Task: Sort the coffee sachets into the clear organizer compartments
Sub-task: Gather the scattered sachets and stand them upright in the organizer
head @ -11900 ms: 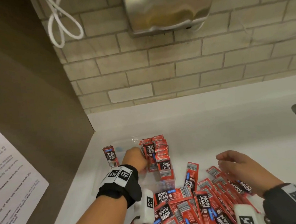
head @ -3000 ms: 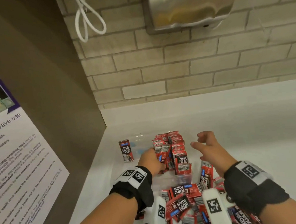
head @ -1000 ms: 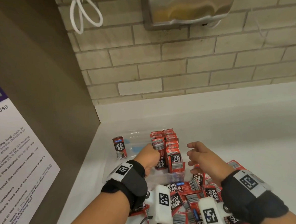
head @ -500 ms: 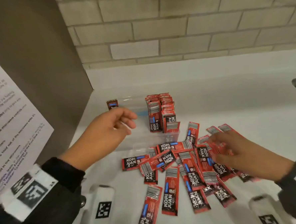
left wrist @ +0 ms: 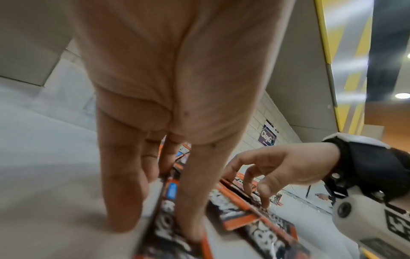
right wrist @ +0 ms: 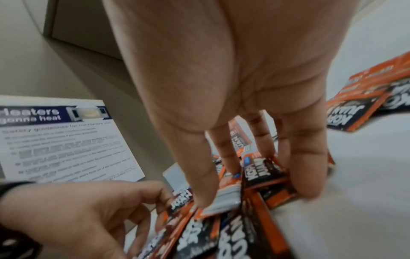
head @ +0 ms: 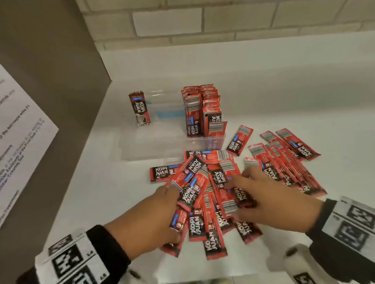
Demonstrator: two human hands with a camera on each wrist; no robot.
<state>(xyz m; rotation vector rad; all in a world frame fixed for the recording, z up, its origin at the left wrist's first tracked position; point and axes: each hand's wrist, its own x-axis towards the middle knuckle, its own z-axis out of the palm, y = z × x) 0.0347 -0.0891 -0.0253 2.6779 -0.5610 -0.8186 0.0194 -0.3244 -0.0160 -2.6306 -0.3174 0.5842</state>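
Dozens of coffee sachets (head: 209, 193) lie fanned before the clear organizer (head: 160, 143) (thin, slick, floppy), so my left hand (head: 151, 218) pinches one's edge while my right hand (head: 267, 200) presses spread fingers on others.

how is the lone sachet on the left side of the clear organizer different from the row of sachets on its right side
The lone sachet stands alone at the organizer's left side; the row of sachets is packed tight on the right. The lone sachet shows its dark front with the cup picture; the row's front ones show barcodes or sideways logos. Both stand upright and carry the same Kopi Juan brand.
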